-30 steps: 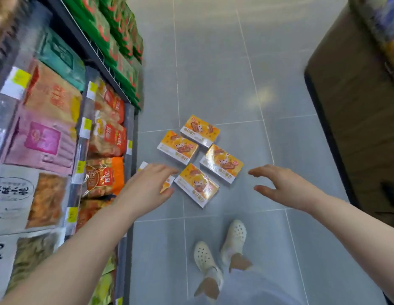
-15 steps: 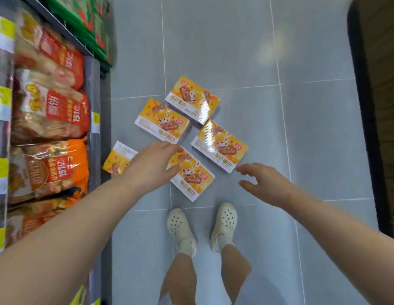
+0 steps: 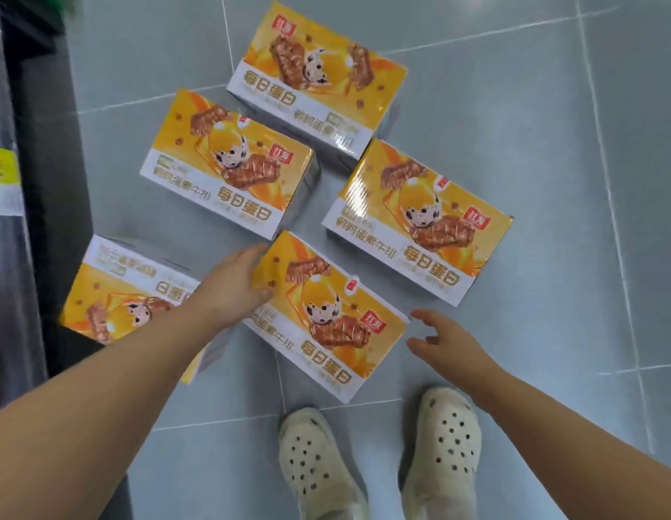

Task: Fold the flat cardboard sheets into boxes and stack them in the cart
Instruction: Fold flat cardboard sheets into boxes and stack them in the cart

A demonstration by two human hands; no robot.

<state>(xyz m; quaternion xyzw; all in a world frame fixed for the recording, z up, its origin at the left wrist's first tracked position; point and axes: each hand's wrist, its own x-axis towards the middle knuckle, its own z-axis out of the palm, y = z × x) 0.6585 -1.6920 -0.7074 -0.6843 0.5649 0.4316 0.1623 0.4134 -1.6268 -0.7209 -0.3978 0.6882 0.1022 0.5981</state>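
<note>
Head view: five folded yellow boxes sit on the gray floor, and the nearest box [image 3: 328,317] lies just in front of the white shoes [image 3: 379,463]. The left hand [image 3: 234,285] touches its left corner w/ fingers loose, not gripping yet; the right hand [image 3: 444,341] hangs spread just beside its right edge, holding nothing. To lift it well, I think both hands should press the two short ends evenly & keep it flat; no cart in view.

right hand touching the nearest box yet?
No. The right hand hovers open beside the nearest box, with floor showing between them; only the left hand touches it.
</note>
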